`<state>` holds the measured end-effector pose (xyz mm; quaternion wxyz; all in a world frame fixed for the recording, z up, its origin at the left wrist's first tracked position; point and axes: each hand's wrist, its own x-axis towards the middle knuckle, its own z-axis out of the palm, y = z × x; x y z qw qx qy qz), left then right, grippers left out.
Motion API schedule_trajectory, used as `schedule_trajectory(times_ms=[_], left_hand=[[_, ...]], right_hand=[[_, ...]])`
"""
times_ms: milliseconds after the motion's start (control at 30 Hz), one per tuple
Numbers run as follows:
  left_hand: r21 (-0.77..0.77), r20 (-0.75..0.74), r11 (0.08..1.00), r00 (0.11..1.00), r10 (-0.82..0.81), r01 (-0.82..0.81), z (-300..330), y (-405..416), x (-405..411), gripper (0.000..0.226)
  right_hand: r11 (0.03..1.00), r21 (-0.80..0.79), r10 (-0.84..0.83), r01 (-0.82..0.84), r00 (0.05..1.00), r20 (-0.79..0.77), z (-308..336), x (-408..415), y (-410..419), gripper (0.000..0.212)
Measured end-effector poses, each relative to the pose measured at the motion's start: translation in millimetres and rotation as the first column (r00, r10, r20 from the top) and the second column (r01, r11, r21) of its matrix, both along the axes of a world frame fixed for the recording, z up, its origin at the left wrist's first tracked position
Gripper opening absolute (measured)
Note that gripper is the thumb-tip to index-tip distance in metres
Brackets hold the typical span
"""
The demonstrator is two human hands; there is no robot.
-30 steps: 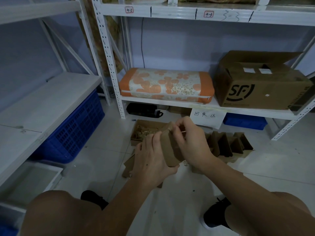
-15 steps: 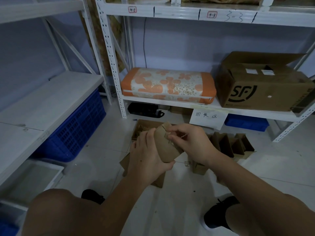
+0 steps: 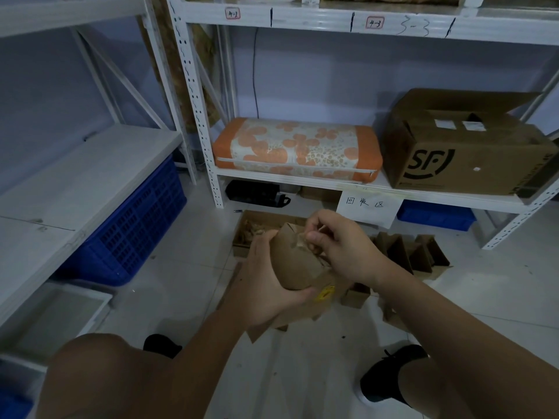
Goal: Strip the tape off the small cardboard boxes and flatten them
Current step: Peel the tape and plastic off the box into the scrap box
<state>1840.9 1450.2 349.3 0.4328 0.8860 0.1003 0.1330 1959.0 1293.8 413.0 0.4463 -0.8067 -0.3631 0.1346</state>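
I saw my left hand [image 3: 269, 285] wrapped around a small cardboard box [image 3: 298, 261] in the middle of the frame, fingers curled under it and thumb on its near side. My right hand [image 3: 338, 246] was at the top of that box, with finger and thumb pinched on something thin there; I could not tell if it was tape. The box was held up above the white tile floor [image 3: 187, 285], which had open room at lower middle between my two black shoes. White metal shelves [image 3: 199, 116] closed in the left side and the back. More small boxes [image 3: 411, 255] stood on the floor at right of my hands, some with flaps up. An open box [image 3: 251, 231] behind my hands held pale scraps. On the back shelf lay an orange flowered cushion [image 3: 298, 149] and a big brown carton [image 3: 465, 149] with its top flap up. A blue crate [image 3: 136, 231] sat under the left shelf.
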Motion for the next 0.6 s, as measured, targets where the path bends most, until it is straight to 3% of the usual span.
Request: schedule_trajectory(times_ms=[133, 233, 333, 467, 600], left_hand=[[-0.148, -0.005, 0.988, 0.999, -0.048, 0.047, -3, 3, 1, 0.108], [-0.191, -0.018, 0.98, 0.998, -0.062, 0.058, -4, 6, 1, 0.107], [-0.216, -0.041, 0.975, 0.997, -0.07, 0.06, -5, 7, 0, 0.101], [-0.184, -0.054, 0.982, 0.997, -0.062, 0.051, -4, 7, -2, 0.107], [-0.178, -0.063, 0.983, 0.997, -0.051, 0.039, -6, 10, -2, 0.103]], right_hand=[[0.984, 0.158, -0.034, 0.078, 0.964, -0.264, -2, 2, -3, 0.014], [0.966, 0.225, -0.045, 0.128, 0.939, -0.34, -1, 1, -2, 0.004], [0.966, 0.248, -0.004, 0.074, 0.962, -0.272, 1, 0, -1, 0.026], [0.997, 0.022, 0.069, -0.069, 0.998, -0.002, 4, 0, -2, 0.034], [0.988, -0.117, 0.111, -0.101, 0.991, 0.081, 14, -6, -2, 0.032]])
